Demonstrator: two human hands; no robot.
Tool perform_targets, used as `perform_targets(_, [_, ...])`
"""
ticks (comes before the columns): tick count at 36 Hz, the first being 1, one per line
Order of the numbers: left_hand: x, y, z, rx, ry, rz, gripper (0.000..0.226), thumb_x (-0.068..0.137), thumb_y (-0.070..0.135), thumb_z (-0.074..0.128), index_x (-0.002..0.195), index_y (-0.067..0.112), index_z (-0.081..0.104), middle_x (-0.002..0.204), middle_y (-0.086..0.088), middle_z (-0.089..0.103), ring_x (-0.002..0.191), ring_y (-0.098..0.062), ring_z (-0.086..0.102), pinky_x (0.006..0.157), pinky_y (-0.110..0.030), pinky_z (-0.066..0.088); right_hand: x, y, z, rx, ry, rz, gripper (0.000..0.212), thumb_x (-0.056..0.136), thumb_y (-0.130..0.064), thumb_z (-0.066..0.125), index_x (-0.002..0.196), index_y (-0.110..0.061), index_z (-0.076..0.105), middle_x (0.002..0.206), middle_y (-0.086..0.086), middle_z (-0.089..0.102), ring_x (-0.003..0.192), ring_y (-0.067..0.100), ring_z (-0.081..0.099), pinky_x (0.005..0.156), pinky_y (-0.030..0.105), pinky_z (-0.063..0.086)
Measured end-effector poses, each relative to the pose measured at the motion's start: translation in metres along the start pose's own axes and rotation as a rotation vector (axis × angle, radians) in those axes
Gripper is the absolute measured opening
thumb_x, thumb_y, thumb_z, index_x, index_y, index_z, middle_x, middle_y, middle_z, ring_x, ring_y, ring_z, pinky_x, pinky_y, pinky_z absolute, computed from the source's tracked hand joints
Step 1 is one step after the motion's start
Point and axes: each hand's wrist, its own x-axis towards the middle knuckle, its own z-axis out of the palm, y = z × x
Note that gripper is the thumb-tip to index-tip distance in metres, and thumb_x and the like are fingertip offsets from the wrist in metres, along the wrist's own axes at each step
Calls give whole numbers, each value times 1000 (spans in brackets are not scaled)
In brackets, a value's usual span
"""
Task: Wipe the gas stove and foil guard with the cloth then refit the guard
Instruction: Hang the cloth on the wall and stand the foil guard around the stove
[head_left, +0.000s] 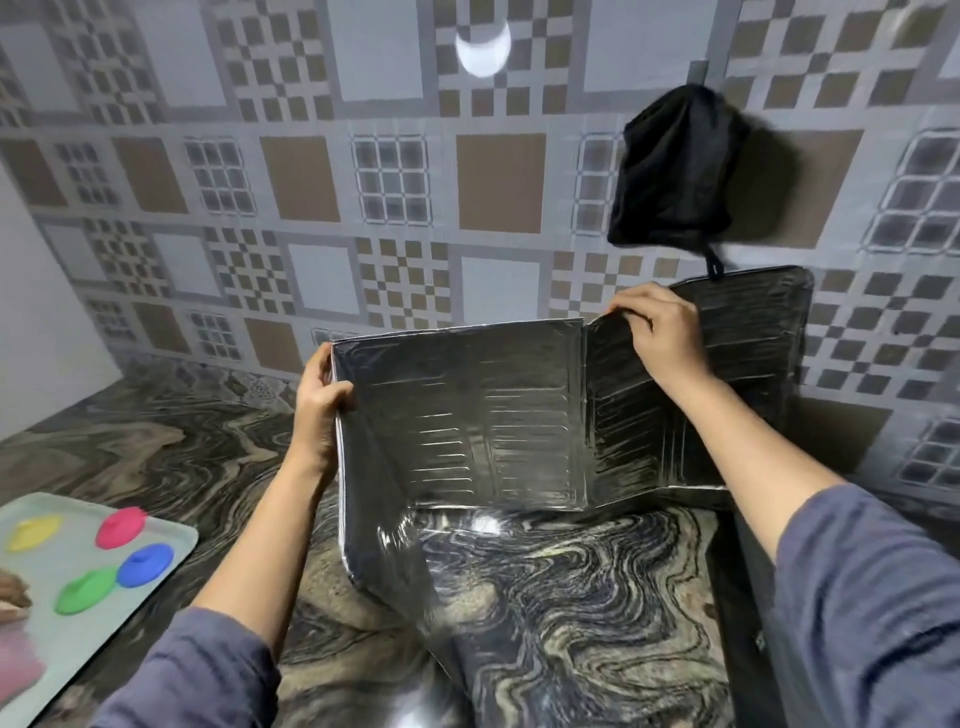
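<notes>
The folding foil guard (478, 410) stands on the marbled countertop (571, 587) in the middle of the head view, its panels spread in a rough U. My left hand (318, 402) grips the upper edge of its left panel. My right hand (660, 332) pinches the top edge where the middle panel meets the right one. A further dark panel (748, 332) leans against the wall behind my right hand. No stove and no wiping cloth show in this view.
A black bag (675, 171) hangs on the patterned tile wall above the guard. A pale tray (171, 530) at the left front carries pink, yellow, blue and green items. Another person's fingers (13, 595) show at the far left edge.
</notes>
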Motion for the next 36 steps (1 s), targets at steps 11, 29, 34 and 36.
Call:
perform_targets(11, [-23, 9, 39, -93, -146, -11, 62, 57, 6, 39, 118, 9, 49, 91, -1, 55, 58, 7, 59, 50, -4, 42, -37, 36, -23, -55, -91, 175, 21, 82, 14, 54, 92, 5, 70, 91, 19, 66, 85, 25, 59, 79, 0, 34])
perform_targets(29, [-31, 2, 149, -171, -366, -122, 82, 53, 8, 49, 134, -2, 39, 125, -25, 52, 99, -21, 59, 68, -21, 54, -61, 42, -52, -143, -202, 264, 44, 85, 7, 41, 124, -7, 56, 125, 9, 54, 120, 23, 45, 109, 30, 30])
perform_targets(34, [-32, 1, 168, -181, -356, -169, 80, 56, 5, 44, 135, 3, 40, 127, -21, 53, 99, -27, 53, 74, -31, 48, -66, 49, -45, -128, -173, 237, 37, 86, 2, 53, 122, -8, 59, 120, 7, 56, 114, 23, 50, 106, 30, 36])
perform_targets(36, [-33, 2, 177, -183, -384, -153, 77, 55, 4, 43, 132, 1, 42, 119, -18, 56, 98, -28, 52, 74, -31, 47, -64, 58, -50, -139, -155, 261, 37, 86, 4, 53, 120, -8, 61, 117, 8, 57, 111, 23, 52, 101, 25, 37])
